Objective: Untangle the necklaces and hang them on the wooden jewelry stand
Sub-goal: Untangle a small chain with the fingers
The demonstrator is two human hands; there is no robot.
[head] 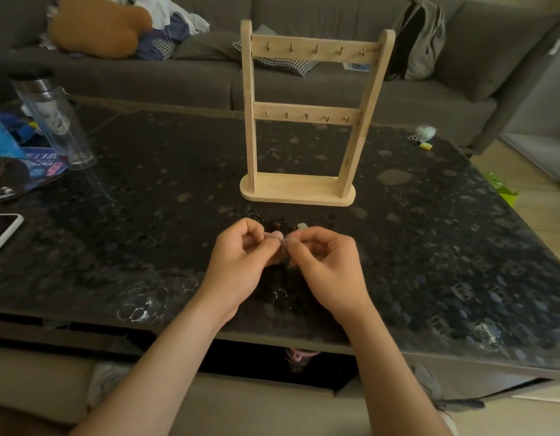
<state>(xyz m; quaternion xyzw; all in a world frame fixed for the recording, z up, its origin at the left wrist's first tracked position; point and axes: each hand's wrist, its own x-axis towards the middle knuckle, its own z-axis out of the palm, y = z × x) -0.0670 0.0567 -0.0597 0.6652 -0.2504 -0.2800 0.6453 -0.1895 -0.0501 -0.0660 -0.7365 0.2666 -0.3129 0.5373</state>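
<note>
Curled fingers (272, 240) of the left hand (241, 258) and right hand (330, 267) meet tip to tip, pinching what seems a pale strand of the necklaces (277, 226). The dark tangle lies on the counter (146, 199) beneath them. The wooden jewelry stand (307, 113) is straight beyond, about equally near either hand.

Single view only: your head cam, wide-angle, pitched forward and down over the table (146, 215). Left hand (241, 256) and right hand (329, 265) close, low-centre; wooden jewelry stand (304, 114) just beyond; sofa (430, 99) across the top.
</note>
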